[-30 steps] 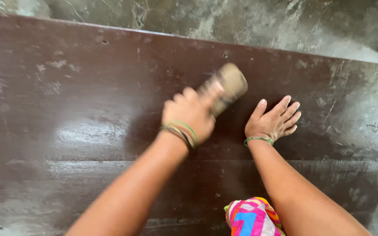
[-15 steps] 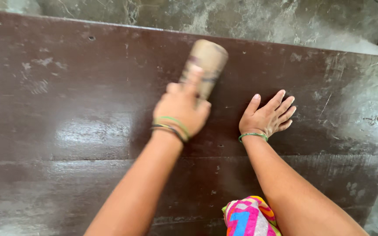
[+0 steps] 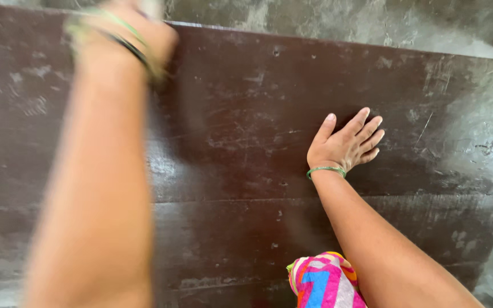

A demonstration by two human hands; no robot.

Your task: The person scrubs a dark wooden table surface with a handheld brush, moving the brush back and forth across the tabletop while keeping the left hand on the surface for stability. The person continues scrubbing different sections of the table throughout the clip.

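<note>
You have a single view, from the camera on your head, looking steeply down and forward at close range. A dark brown board [image 3: 246, 142] fills most of the frame, its far edge near the top, with grey floor [image 3: 372, 23] beyond. Your forearms enter from the bottom; bright cloth [image 3: 323, 282] sits at lower centre.

Right hand [image 3: 346, 144] lies flat on dark board [image 3: 246, 142], left hand [image 3: 135, 28] blurred.

No packages, labels, signs or screens show anywhere in the view.
</note>
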